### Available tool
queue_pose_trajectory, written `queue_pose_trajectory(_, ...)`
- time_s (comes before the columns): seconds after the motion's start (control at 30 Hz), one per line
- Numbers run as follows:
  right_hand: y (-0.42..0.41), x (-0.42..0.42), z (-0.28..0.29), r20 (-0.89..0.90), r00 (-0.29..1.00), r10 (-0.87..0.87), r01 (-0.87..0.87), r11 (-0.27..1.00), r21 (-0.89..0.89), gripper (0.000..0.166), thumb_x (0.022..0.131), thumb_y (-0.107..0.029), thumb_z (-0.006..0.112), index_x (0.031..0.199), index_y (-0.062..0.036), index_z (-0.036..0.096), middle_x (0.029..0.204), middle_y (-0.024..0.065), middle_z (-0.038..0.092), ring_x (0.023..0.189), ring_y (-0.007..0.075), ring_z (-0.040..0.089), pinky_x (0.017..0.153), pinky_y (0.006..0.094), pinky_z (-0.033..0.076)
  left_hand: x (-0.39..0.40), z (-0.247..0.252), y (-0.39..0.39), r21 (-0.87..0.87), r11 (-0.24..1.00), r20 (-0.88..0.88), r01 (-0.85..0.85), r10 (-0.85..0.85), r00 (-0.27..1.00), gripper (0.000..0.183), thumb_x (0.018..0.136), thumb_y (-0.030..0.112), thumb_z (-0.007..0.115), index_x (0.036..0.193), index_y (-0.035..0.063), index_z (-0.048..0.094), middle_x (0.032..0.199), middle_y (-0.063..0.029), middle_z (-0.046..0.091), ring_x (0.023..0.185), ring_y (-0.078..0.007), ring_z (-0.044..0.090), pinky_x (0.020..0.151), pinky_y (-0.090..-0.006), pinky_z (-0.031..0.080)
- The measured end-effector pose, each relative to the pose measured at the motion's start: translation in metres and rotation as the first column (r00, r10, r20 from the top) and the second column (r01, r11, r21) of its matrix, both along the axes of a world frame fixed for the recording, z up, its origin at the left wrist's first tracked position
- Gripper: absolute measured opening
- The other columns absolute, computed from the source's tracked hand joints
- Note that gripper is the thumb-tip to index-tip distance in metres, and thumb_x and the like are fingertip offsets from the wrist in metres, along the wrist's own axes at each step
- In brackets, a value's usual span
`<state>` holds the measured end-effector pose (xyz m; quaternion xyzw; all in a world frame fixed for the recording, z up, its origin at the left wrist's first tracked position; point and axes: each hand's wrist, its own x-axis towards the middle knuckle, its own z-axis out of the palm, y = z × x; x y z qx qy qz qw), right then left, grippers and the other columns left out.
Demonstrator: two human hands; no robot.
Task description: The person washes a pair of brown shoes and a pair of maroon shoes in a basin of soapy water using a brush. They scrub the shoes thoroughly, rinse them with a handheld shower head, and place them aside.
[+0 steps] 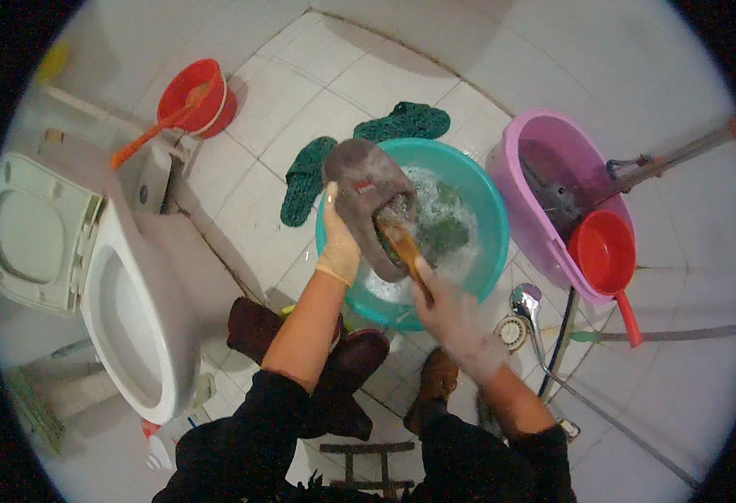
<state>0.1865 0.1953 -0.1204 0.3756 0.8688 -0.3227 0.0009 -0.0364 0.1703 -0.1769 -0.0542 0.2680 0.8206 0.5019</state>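
My left hand (pixel 338 236), in a pale glove, grips a grey-brown slide slipper (pixel 368 182) along its left side and holds it tilted over a teal plastic basin (pixel 497 232). Foam clings to the slipper, which bears a small red mark. In my gloved right hand (pixel 459 324), blurred, is the handle of a wooden scrubbing brush (pixel 409 248). The brush head reaches into the foot opening of the slipper; its bristles are hidden by foam and the slipper. Sudsy water (pixel 450 220) lies in the basin, with something dark green under the foam that I cannot make out.
Two dark green slippers (pixel 308 182) lie behind the basin. To the right stand a pink tub (pixel 560 251), a red dipper (pixel 604 251) and a shower head (pixel 526 298) with its hose. A toilet (pixel 132 327) and a red bucket (pixel 214 119) are at left. Dark boots (pixel 358 361) lie near my feet.
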Motion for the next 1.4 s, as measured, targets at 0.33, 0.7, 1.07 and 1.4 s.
queue_pose_trajectory(0.33, -0.022, 0.009, -0.026, -0.281, 0.959, -0.041, 0.048, 0.999, 0.018, 0.042, 0.096, -0.038, 0.060, 0.137, -0.0257, 0.059, 0.089, 0.0203, 0.071, 0.075, 0.0390, 0.069, 0.068, 0.0523, 0.055, -0.025, 0.016, 0.005, 0.017, 1.000, -0.146, 0.013, -0.010, 0.989, 0.071, 0.093, 0.050, 0.051, 0.145, 0.0027, 0.040, 0.141, -0.0185, 0.049, 0.129, -0.0346, 0.048, 0.111, -0.0465, 0.039)
queue_pose_trajectory(0.7, -0.040, 0.000, -0.015, -0.504, 0.864, -0.010, 0.023, 1.000, 0.020, 0.046, 0.096, -0.033, 0.059, 0.141, -0.0247, 0.052, 0.073, 0.0180, 0.068, 0.064, 0.0374, 0.067, 0.058, 0.0492, 0.055, -0.031, 0.009, 0.004, 0.044, 0.995, -0.043, 0.086, -0.084, 0.996, 0.068, 0.094, 0.051, 0.051, 0.144, 0.0060, 0.043, 0.146, -0.0178, 0.045, 0.129, -0.0364, 0.046, 0.115, -0.0484, 0.034)
queue_pose_trajectory(1.07, -0.021, 0.025, -0.037, -0.408, 0.909, -0.079, 0.079, 0.997, -0.017, 0.047, 0.096, -0.040, 0.059, 0.141, -0.0255, 0.055, 0.088, 0.0184, 0.072, 0.074, 0.0365, 0.070, 0.068, 0.0467, 0.057, 0.004, 0.029, 0.026, 0.020, 0.976, -0.034, 0.219, -0.218, 0.975, 0.062, 0.091, 0.039, 0.057, 0.143, 0.0065, 0.044, 0.139, -0.0146, 0.051, 0.127, -0.0347, 0.049, 0.112, -0.0481, 0.037)
queue_pose_trajectory(1.4, 0.007, 0.098, -0.055, -0.096, 0.970, -0.222, 0.209, 0.969, -0.133, 0.052, 0.097, -0.039, 0.058, 0.145, -0.0215, 0.051, 0.092, 0.0195, 0.069, 0.082, 0.0366, 0.069, 0.074, 0.0456, 0.055, -0.044, 0.016, 0.032, -0.094, 0.986, -0.188, 0.135, -0.151, 0.970, 0.049, 0.087, 0.022, 0.064, 0.133, 0.0056, 0.056, 0.122, -0.0115, 0.065, 0.110, -0.0280, 0.062, 0.098, -0.0420, 0.050)
